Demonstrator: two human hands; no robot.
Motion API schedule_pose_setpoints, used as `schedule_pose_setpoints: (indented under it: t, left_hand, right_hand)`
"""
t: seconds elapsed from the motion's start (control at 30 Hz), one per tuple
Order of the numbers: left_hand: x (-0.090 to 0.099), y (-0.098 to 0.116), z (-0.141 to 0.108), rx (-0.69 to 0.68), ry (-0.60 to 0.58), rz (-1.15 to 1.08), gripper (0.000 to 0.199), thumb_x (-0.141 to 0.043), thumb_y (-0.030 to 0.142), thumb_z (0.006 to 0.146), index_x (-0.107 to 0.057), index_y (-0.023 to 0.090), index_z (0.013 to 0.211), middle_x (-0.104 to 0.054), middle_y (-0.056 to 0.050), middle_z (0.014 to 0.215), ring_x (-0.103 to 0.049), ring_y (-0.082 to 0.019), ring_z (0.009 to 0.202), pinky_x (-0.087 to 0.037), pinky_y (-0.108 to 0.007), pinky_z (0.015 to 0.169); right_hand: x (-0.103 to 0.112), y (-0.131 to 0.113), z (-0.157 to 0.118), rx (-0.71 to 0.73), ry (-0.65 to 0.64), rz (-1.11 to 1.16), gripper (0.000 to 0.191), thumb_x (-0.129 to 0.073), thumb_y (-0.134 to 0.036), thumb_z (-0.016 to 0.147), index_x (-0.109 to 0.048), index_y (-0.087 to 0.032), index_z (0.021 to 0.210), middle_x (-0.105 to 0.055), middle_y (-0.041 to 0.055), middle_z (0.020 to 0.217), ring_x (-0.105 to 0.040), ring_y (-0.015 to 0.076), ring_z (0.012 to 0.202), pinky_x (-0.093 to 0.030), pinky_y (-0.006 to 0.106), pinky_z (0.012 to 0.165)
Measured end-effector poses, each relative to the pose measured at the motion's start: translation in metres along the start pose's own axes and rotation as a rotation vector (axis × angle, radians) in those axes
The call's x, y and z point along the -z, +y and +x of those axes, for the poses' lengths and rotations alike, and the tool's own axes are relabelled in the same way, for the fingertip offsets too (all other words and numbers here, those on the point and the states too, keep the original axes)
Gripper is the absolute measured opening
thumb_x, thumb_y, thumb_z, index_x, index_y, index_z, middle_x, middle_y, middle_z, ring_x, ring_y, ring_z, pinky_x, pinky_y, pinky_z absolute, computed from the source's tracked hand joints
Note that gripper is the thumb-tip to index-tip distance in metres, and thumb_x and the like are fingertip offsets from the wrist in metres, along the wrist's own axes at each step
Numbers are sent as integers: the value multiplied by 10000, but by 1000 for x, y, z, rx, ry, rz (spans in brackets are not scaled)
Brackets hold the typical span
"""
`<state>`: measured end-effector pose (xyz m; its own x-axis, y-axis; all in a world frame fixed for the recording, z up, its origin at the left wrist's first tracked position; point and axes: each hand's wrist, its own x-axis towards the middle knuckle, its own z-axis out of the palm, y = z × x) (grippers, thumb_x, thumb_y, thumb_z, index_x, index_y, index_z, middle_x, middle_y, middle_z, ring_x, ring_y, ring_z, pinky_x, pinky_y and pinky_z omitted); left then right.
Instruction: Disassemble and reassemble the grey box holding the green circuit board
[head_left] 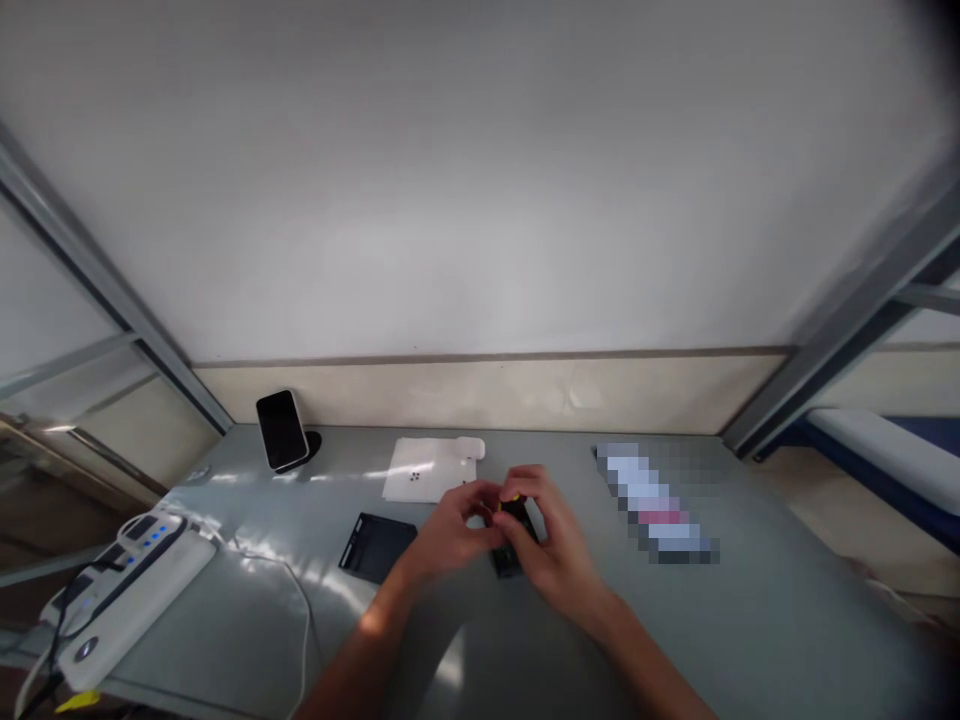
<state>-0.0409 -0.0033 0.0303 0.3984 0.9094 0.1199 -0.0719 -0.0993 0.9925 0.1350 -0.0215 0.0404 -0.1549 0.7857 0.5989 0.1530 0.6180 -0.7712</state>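
My left hand (455, 528) and my right hand (556, 553) meet over a dark, box-like device (508, 566) on the grey table. Thumb and fingers of each hand are pinched together. A small yellow piece (515, 497) shows at my right fingertips; its kind is too small to tell. Whatever my left fingertips hold is hidden. Left of the hands lies a black, shallow tray-like shell (373, 548). Behind them is a white sheet (429, 462) with several tiny dark pieces (415, 476) on it.
A phone-like device with a black screen (282, 430) stands at the back left. A white power strip (142, 612) with cables lies along the left edge. To the right is a blurred-out, long flat object (652, 505). A wall (480, 220) rises behind the table.
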Motion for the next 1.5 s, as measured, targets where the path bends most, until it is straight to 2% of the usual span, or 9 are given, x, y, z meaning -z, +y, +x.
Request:
schedule_pose_setpoints:
  t: [0.2,0.33,0.43,0.63,0.8,1.07,1.3,1.4,1.5]
  left_hand:
    - [5,-2,1,11,-53,-40,468,-853,518,824,-754,149,1095,-733,-102,1039,-668,-235,979,-498,-367,936]
    - [4,-3,1,34,-7,-68,498,-912,518,753,-728,140,1021,-694,-68,926,-636,-208,899,-486,-338,871]
    - [2,-5,0,26,24,-77,493,-942,484,714,-709,157,1001,-675,-45,914,-621,-196,889,-482,-317,846]
    - [4,-14,1,1,76,-132,507,-917,470,750,-744,190,1136,-710,-74,1075,-641,-231,993,-488,-363,955]
    - [2,-11,0,-43,57,-31,464,-910,490,757,-743,168,1047,-708,-67,960,-640,-226,929,-498,-343,897]
    - [0,-5,0,-112,117,186,309,-861,398,808,-756,174,994,-704,-60,982,-615,-227,934,-482,-336,898]
    - [8,0,-3,-122,142,54,176,-742,314,887,-738,187,1008,-723,-60,995,-649,-225,962,-494,-335,917]
    - [12,1,-2,-158,166,163,106,-658,219,886,-726,194,963,-729,-49,960,-655,-211,926,-501,-327,880]
    - [14,-3,1,-206,176,448,195,-566,109,857,-719,202,935,-714,-33,904,-636,-192,850,-507,-321,828]
  right_hand:
    - [3,0,-1,-11,-58,-56,247,-456,-256,1088,-611,-284,1278,-711,88,1163,-683,232,1078,-547,363,951]
    - [2,0,1,35,-15,-70,165,-616,-273,1015,-633,-282,1179,-665,72,1137,-670,234,1064,-561,343,911]
    - [-1,3,1,32,-5,-84,207,-641,-211,985,-630,-298,1173,-665,54,1123,-670,221,1029,-560,331,900]
    - [-2,9,-1,36,-86,-43,372,-462,-184,1068,-574,-340,1388,-703,61,1225,-675,223,1122,-550,357,974]
    - [-6,9,0,45,3,-46,288,-667,-198,958,-609,-298,1222,-661,49,1124,-660,223,1019,-560,347,898]
    - [-7,7,-1,48,-6,-96,377,-581,-92,947,-629,-289,1264,-716,59,1090,-698,219,986,-583,343,870]
    - [-3,-1,3,41,112,-42,262,-635,-145,960,-666,-293,1175,-748,43,1068,-728,208,977,-592,321,853]
    - [2,-3,6,38,126,-57,258,-635,-153,962,-674,-296,1174,-757,39,1058,-723,208,964,-585,319,840]
    - [5,-1,7,28,133,-65,225,-637,-170,964,-671,-284,1155,-760,44,1033,-714,212,936,-579,319,802]
